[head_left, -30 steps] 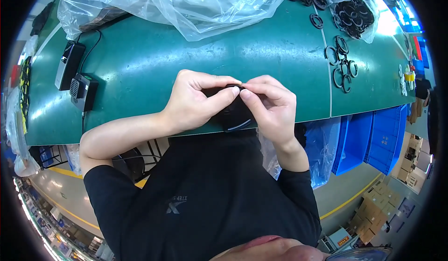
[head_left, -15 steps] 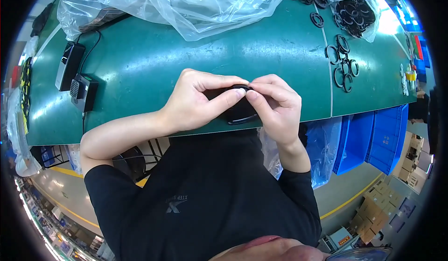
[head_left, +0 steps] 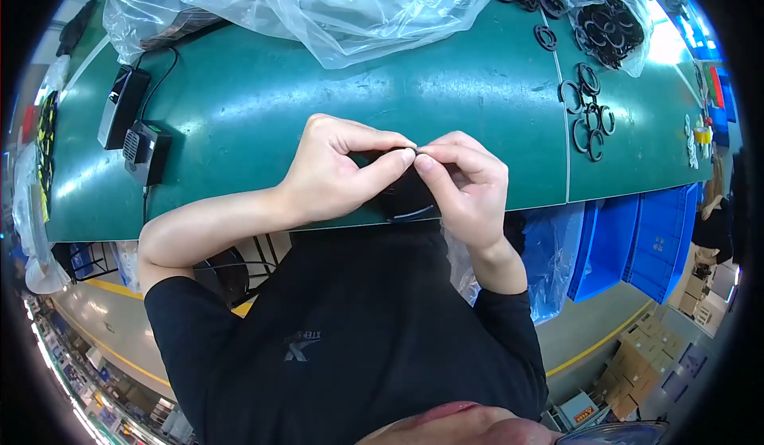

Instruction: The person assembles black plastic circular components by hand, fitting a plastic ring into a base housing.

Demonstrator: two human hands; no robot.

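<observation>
1. Head view shows the green matted worktop [head_left: 446, 103] as the largest thing, running from the left edge to the right edge, with the person's two hands meeting just above its near edge.
2. A big crumpled clear plastic bag [head_left: 334, 3] lies along the far edge, and a second clear bag of black rings [head_left: 609, 23] sits at the far right corner.
3. Blue plastic bins [head_left: 637, 238] stand below the near right corner, off the worktop.
4. A small black boxy device [head_left: 146, 152] with a cable rests near the left edge, with a flat black and grey adapter [head_left: 121, 107] just beyond it.
5. Loose black rubber rings [head_left: 589, 115] lie scattered toward the right edge, well apart from the hands.
6. The left hand [head_left: 334, 171] is curled narrow, thumb and forefinger pinching the top of a small dark rubber part [head_left: 406, 198].
7. The right hand [head_left: 469, 186] is likewise closed narrow, its fingertips touching the left's over the same part, which hangs between both palms at the near edge.
8. That part looks light, soft and bendy, likely a little grippy rather than slippery and not fragile; a fingertip pinch on its rim, as both hands have it, seems the sound place to hold.
</observation>
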